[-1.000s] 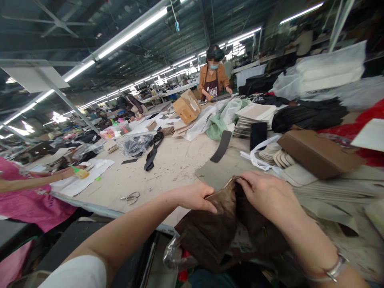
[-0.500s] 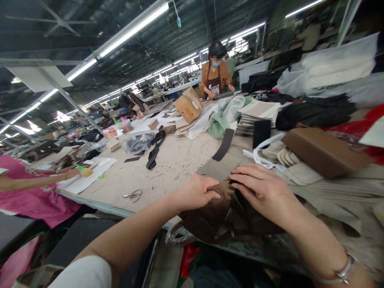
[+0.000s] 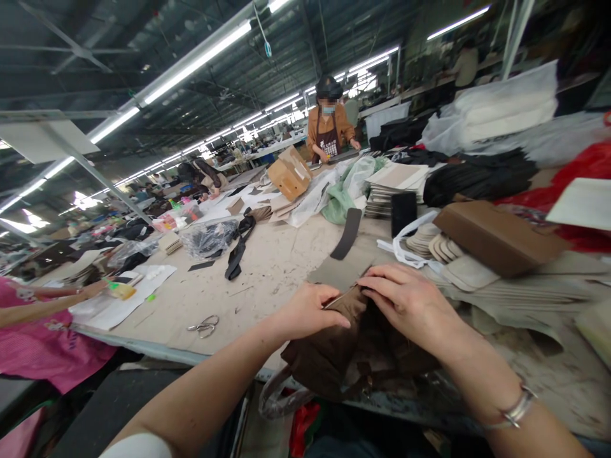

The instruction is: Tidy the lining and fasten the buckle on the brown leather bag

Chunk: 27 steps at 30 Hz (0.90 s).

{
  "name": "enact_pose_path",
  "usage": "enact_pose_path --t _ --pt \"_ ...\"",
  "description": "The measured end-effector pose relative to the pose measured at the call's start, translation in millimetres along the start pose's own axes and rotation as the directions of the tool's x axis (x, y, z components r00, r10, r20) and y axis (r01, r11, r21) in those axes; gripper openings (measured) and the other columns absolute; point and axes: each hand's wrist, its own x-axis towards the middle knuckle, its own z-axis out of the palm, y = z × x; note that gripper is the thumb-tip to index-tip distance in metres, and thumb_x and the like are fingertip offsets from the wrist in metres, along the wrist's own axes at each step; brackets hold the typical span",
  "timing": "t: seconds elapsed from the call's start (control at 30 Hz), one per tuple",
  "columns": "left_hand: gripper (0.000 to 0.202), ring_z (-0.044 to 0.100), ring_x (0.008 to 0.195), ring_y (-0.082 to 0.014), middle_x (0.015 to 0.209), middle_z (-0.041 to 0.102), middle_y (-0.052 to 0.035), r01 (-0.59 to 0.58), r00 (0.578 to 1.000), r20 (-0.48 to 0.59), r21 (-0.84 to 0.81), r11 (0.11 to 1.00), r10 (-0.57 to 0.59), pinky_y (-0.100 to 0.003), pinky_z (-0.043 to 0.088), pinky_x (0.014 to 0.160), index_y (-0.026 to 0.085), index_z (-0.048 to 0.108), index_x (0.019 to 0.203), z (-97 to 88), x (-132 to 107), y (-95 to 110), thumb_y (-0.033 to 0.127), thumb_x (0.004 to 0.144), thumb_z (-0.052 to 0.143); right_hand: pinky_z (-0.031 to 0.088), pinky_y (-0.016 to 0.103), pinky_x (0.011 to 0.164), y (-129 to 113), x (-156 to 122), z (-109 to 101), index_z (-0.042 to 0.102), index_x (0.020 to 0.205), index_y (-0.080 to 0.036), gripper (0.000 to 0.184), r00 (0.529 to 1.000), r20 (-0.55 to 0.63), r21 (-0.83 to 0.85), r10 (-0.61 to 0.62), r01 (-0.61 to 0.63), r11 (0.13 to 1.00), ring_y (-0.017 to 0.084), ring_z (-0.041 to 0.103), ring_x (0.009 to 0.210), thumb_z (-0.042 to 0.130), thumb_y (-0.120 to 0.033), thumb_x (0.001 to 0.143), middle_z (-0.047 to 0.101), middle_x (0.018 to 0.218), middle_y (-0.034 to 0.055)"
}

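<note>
A dark brown fabric bag lies at the table's front edge, and a plastic-wrapped strap hangs from it. My left hand pinches the bag's upper edge between thumb and fingers. On the right, my right hand is closed on the same edge, its fingertips partly hidden in the fabric. Just beyond both hands is a flat grey-green piece, with a dark curved strip at its far end. Metal scissors rest on the table to the left of my left hand.
A brown box-like piece and stacked panels stand to the right. Farther back are a cardboard box and a plastic-wrapped bundle. At the left, a co-worker's pink garment borders the table; another person works across it.
The view has shifted slightly, moving the surroundings left in the picture. Both hands keep their grip on the bag's edge, and more of the wrapped strap shows below.
</note>
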Motion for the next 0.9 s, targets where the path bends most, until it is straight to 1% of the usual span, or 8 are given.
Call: enact_pose_path --t 0.07,0.17,0.27,0.43,0.53,0.7,0.8,0.9 --pt "0.028 0.048 0.069 -0.0121 0.066 0.051 0.0047 0.004 1.000 -0.015 0.038 0.999 -0.003 -0.021 0.033 0.059 0.016 0.060 0.075 0.3 0.1 2.1 0.043 0.071 0.067 0.048 0.035 0.084 1.4 -0.7 0.2 0.066 0.104 -0.022 0.023 1.000 -0.016 0.008 -0.011 0.011 1.000 0.019 0.059 0.094 0.050 -0.015 0.089 0.064 0.104 0.0062" --pt "0.032 0.044 0.065 -0.0105 0.062 0.045 0.0054 -0.039 0.997 -0.055 0.112 0.993 0.045 -0.022 0.030 0.056 0.016 0.056 0.069 1.0 -0.9 7.4 0.046 0.077 0.061 0.047 0.035 0.085 2.6 -0.9 0.0 0.066 0.100 -0.021 0.020 0.999 -0.032 0.016 -0.021 0.021 1.000 0.019 0.057 0.095 0.049 -0.015 0.090 0.064 0.103 0.0062" --pt "0.031 0.046 0.064 -0.0102 0.063 0.048 0.0047 -0.085 0.992 -0.079 0.154 0.984 0.098 -0.023 0.031 0.059 0.017 0.056 0.070 1.8 -1.8 12.4 0.042 0.087 0.049 0.045 0.034 0.084 3.2 -0.3 -1.0 0.065 0.096 -0.021 0.017 1.000 -0.021 0.026 -0.009 0.009 1.000 0.019 0.056 0.093 0.049 -0.017 0.092 0.063 0.100 0.0058" --pt "0.039 0.050 0.066 -0.0126 0.068 0.057 0.0004 0.015 0.994 -0.113 0.200 0.980 0.008 -0.025 0.035 0.061 0.017 0.057 0.073 3.0 -1.8 14.3 0.039 0.094 0.032 0.042 0.032 0.077 2.8 2.4 -0.9 0.066 0.087 -0.021 0.016 1.000 0.012 0.004 0.004 -0.004 1.000 0.018 0.053 0.086 0.050 -0.022 0.091 0.061 0.092 0.0052" --pt "0.039 0.050 0.066 -0.0128 0.068 0.056 0.0003 0.027 0.992 -0.127 0.211 0.977 0.000 -0.025 0.036 0.061 0.017 0.054 0.072 4.0 -1.3 12.1 0.038 0.095 0.030 0.040 0.031 0.075 0.5 4.6 0.6 0.065 0.085 -0.021 0.015 0.999 0.033 -0.052 0.015 -0.014 0.999 0.018 0.051 0.084 0.051 -0.020 0.090 0.060 0.090 0.0049" --pt "0.037 0.050 0.067 -0.0123 0.069 0.055 0.0011 0.010 0.989 -0.147 0.182 0.983 0.017 -0.024 0.037 0.062 0.018 0.051 0.071 5.8 0.1 8.6 0.037 0.095 0.030 0.037 0.033 0.082 -2.8 5.6 0.1 0.062 0.085 -0.020 0.015 0.997 0.072 -0.104 0.036 -0.028 0.994 0.019 0.049 0.088 0.048 -0.016 0.091 0.058 0.092 0.0053" --pt "0.037 0.051 0.068 -0.0126 0.070 0.056 0.0009 0.017 0.985 -0.171 0.194 0.981 0.016 -0.025 0.038 0.063 0.018 0.053 0.073 6.5 1.7 7.6 0.036 0.095 0.030 0.034 0.035 0.087 -1.4 5.5 -3.1 0.058 0.081 -0.020 0.018 0.993 0.116 -0.069 0.001 0.007 0.998 0.018 0.048 0.085 0.044 -0.013 0.091 0.056 0.090 0.0040" --pt "0.032 0.057 0.078 -0.0140 0.083 0.065 -0.0005 -0.025 0.982 -0.181 0.170 0.985 0.056 -0.025 0.042 0.073 0.019 0.061 0.085 6.8 3.3 7.9 0.033 0.094 0.033 0.033 0.036 0.090 0.2 6.0 -5.2 0.056 0.079 -0.020 0.019 0.989 0.148 -0.052 -0.002 0.010 0.999 0.017 0.048 0.083 0.043 -0.011 0.091 0.055 0.088 0.0030"
